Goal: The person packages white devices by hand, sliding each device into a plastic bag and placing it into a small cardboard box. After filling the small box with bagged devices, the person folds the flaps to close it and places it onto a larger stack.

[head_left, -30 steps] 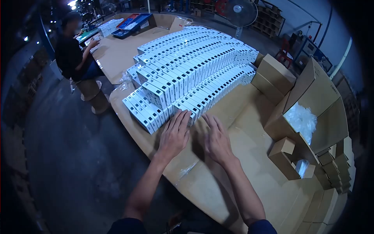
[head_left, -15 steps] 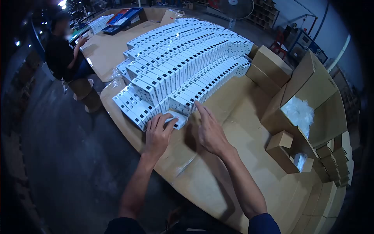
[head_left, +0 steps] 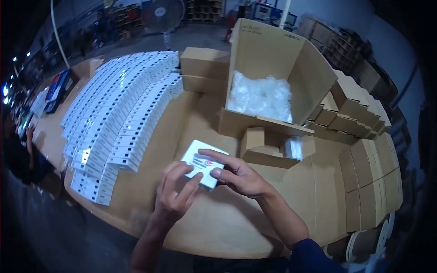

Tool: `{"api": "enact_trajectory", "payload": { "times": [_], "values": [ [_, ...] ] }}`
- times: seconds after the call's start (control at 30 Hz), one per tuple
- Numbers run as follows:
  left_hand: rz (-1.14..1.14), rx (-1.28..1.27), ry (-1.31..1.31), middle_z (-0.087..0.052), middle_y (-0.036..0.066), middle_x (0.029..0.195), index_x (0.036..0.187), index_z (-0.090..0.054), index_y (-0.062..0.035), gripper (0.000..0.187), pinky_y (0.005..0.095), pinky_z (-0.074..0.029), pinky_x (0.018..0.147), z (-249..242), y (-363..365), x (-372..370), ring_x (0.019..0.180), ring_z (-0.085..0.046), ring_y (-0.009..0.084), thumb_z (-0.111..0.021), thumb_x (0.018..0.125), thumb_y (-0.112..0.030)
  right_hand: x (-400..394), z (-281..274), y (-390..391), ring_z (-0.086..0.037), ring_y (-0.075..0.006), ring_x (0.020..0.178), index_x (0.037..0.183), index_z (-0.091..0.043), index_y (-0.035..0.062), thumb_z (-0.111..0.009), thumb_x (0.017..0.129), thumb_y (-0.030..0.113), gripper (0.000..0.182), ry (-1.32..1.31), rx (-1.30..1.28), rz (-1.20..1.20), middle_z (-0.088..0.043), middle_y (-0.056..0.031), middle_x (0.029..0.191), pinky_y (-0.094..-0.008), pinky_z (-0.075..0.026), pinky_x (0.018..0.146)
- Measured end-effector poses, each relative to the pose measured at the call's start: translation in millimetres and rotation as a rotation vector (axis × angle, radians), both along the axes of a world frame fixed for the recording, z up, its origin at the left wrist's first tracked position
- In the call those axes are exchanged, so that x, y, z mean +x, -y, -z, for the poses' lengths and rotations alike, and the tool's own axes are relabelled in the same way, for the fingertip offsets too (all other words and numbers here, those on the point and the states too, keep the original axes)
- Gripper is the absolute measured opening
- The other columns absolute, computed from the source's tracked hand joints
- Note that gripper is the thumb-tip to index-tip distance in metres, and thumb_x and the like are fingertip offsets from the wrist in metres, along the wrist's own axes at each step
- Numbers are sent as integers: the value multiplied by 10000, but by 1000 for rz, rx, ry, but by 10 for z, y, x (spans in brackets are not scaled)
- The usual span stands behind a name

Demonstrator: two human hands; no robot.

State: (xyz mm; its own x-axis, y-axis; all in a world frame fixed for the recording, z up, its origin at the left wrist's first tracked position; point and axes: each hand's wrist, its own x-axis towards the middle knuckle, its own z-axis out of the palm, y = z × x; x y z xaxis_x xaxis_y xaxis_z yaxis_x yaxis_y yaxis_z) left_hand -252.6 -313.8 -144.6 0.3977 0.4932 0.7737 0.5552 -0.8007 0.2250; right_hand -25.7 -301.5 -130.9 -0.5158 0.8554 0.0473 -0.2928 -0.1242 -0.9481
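A small white box (head_left: 202,159) with dark print and a red mark is held above the cardboard-covered table (head_left: 209,223). My right hand (head_left: 239,175) grips its right side, thumb and index finger on the top face. At the box's lower left, my left hand (head_left: 175,191) has its fingertips against the face and edge. To the left stand long rows of similar white boxes (head_left: 118,109), packed side by side in stepped layers.
A large open carton (head_left: 314,82) holds clear plastic bags (head_left: 261,98). Before it is a small open carton (head_left: 255,148) with a wrapped item. Brown cartons (head_left: 373,177) are stacked at the right. A person (head_left: 22,157) is at the far left, near a blue tray (head_left: 58,91).
The view has swung right. The white box near the end of the rows is now lifted between both hands, and my right hand has closed on it.
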Motion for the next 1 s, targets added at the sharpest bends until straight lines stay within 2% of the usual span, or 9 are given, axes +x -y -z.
{"api": "enact_trajectory", "payload": {
  "times": [0.2, 0.27, 0.4, 0.47, 0.53, 0.63, 0.87, 0.93, 1.0],
  "values": [
    [288, -264, -1, -606, 166, 1178, 1167, -665, -33, 437, 454, -525, 952, -607, -634, 913, 1144, -608, 365, -699, 755, 108, 964, -310, -89, -695, -165, 997, 1283, -654, 16, -532, 1067, 74, 255, 80, 96, 349, -663, -68, 1192, -370, -639, 896],
    [321, -175, -8, -629, 176, 1084, 1084, -653, 1, 265, 471, -524, 880, -748, -1060, 1282, 1022, -640, 370, -676, 825, 49, 1317, -456, -190, -659, -112, 881, 1208, -701, 13, -530, 1039, 49, 244, 276, 229, 500, -688, -50, 1093, -285, -566, 788],
    [299, -243, -198, -667, 188, 1137, 1089, -694, -28, 258, 459, -534, 889, -778, -2067, 2075, 1066, -650, 370, -727, 833, -22, 1886, -761, -539, -603, -217, 879, 1181, -741, 66, -564, 997, 106, 258, 871, 614, 893, -665, -129, 985, -357, -490, 834],
    [231, -83, -326, -673, 186, 1134, 1083, -701, -38, 254, 475, -539, 894, -573, -2639, 2528, 1077, -649, 376, -733, 831, -27, 2115, -731, -793, -618, -356, 1117, 1235, -742, 124, -568, 1001, 174, 296, 979, 582, 990, -652, -222, 1181, -426, -474, 1008],
    [271, -41, -368, -675, 179, 1133, 1059, -711, -35, 230, 474, -544, 901, -282, -3084, 2843, 1097, -647, 375, -726, 830, -20, 2277, -627, -1029, -620, -269, 1044, 1295, -713, 114, -573, 1006, 159, 324, 978, 537, 1030, -660, -186, 1153, -386, -494, 955],
    [274, -177, -517, -678, 183, 1121, 1024, -724, -25, 195, 475, -545, 902, -274, -3384, 3075, 1108, -652, 373, -717, 829, -16, 2312, -597, -1167, -508, -418, 1378, 1309, -702, 126, -611, 969, 168, 355, 932, 512, 1019, -496, -263, 1486, -445, -405, 1157],
    [324, -325, -111, -726, 233, 950, 1064, -662, 52, 209, 437, -563, 839, -642, -3185, 2943, 897, -726, 379, -673, 885, -55, 2335, -580, -1422, -431, -438, 1452, 1328, -672, 35, -803, 821, 155, 537, 1091, 738, 1068, -355, -312, 1585, -473, -387, 1188],
    [355, -409, -63, -722, 225, 945, 1085, -637, 53, 218, 429, -564, 829, -874, -2987, 2826, 902, -733, 345, -674, 908, -69, 2235, -685, -1465, -455, -455, 1422, 1349, -661, 38, -920, 708, 221, 715, 1159, 736, 1038, -365, -331, 1573, -478, -416, 1163],
    [395, -407, 6, -720, 209, 942, 1105, -617, 37, 194, 410, -564, 820, -949, -2881, 2768, 891, -731, 304, -660, 953, -77, 2234, -660, -1646, -504, -435, 1382, 1277, -705, 37, -920, 724, 276, 640, 1177, 873, 1054, -460, -318, 1513, -479, -437, 1138]
  ]
}}
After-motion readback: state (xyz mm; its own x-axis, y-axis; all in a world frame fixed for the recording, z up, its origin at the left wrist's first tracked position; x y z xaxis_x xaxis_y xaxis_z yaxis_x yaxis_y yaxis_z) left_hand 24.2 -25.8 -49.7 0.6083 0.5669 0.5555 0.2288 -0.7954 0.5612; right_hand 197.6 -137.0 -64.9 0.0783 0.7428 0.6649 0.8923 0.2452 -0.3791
